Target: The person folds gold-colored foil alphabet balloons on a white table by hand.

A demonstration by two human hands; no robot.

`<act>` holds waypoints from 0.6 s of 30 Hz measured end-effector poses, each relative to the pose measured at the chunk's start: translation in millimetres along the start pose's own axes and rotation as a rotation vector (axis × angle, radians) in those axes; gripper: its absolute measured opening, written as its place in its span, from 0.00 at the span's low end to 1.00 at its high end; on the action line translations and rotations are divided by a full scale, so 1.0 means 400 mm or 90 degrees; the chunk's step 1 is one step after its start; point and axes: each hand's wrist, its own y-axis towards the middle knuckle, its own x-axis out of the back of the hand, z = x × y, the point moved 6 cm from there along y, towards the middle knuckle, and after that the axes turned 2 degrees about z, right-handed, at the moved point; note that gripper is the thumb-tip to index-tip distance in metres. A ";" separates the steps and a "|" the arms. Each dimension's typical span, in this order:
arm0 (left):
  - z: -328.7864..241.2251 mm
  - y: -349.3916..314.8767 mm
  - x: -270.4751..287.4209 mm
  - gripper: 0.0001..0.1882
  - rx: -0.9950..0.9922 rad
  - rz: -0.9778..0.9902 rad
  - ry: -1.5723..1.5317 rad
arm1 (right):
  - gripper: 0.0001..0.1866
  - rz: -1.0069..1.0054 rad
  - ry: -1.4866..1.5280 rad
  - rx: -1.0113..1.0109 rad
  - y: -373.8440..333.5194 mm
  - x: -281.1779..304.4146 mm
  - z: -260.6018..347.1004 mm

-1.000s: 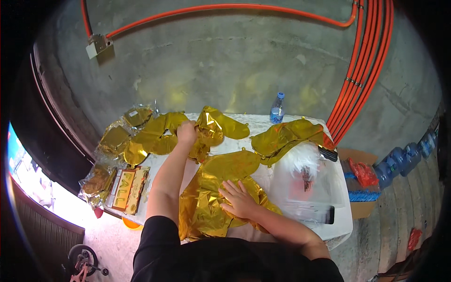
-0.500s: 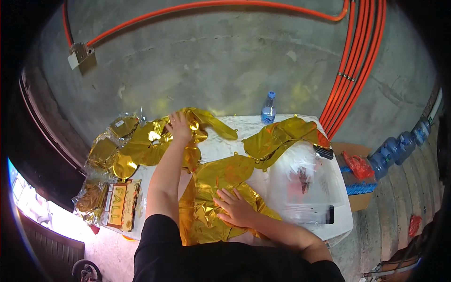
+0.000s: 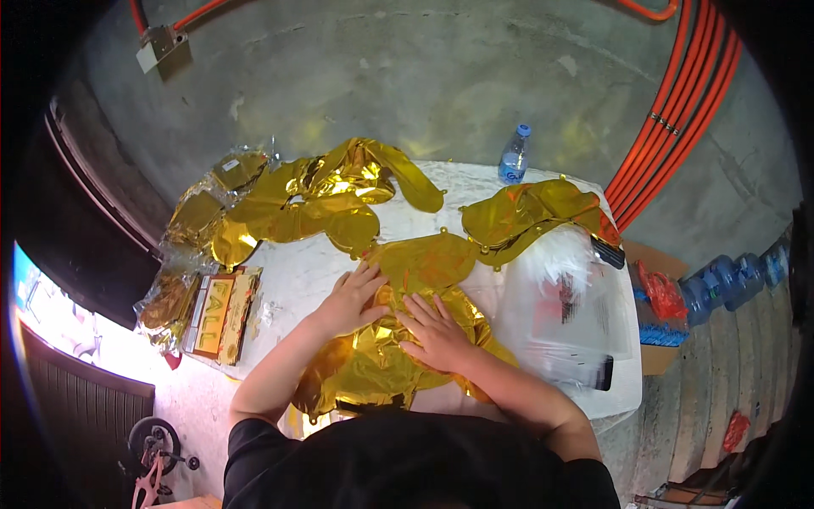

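Observation:
A large flat gold foil balloon [image 3: 428,259], wrinkled and uninflated, is spread on the table in front of me, its near end hanging over the front edge. My left hand [image 3: 349,301] lies on its left part, fingers stretched out. Beside it, my right hand [image 3: 437,335] rests flat on the crumpled middle with fingers spread. Neither hand grips anything. Beyond my left hand, another gold foil balloon [image 3: 297,219] sprawls across the back left. A third gold foil balloon [image 3: 517,212] lies folded at the back right.
Clear plastic bags [image 3: 551,314] cover the right side of the white-covered table [image 3: 284,305]. A water bottle [image 3: 514,157] stands at the back. Wrapped gold packets [image 3: 195,216] and printed packaging [image 3: 222,318] line the left. Right of the table are a cardboard box [image 3: 657,339] and large blue water jugs [image 3: 721,288].
My left hand has come back from the far-left balloon to the near one. The near balloon's lower part has shifted left and over the edge. The view has tilted downward.

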 end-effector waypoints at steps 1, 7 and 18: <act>0.002 -0.019 -0.012 0.31 0.004 -0.001 -0.003 | 0.32 -0.003 -0.008 0.000 -0.002 0.000 0.000; -0.010 -0.061 -0.053 0.34 0.016 -0.025 0.094 | 0.33 0.049 -0.037 0.030 -0.001 0.011 -0.021; 0.004 0.013 -0.035 0.34 0.047 -0.083 0.056 | 0.35 0.095 -0.060 -0.082 -0.015 0.108 -0.089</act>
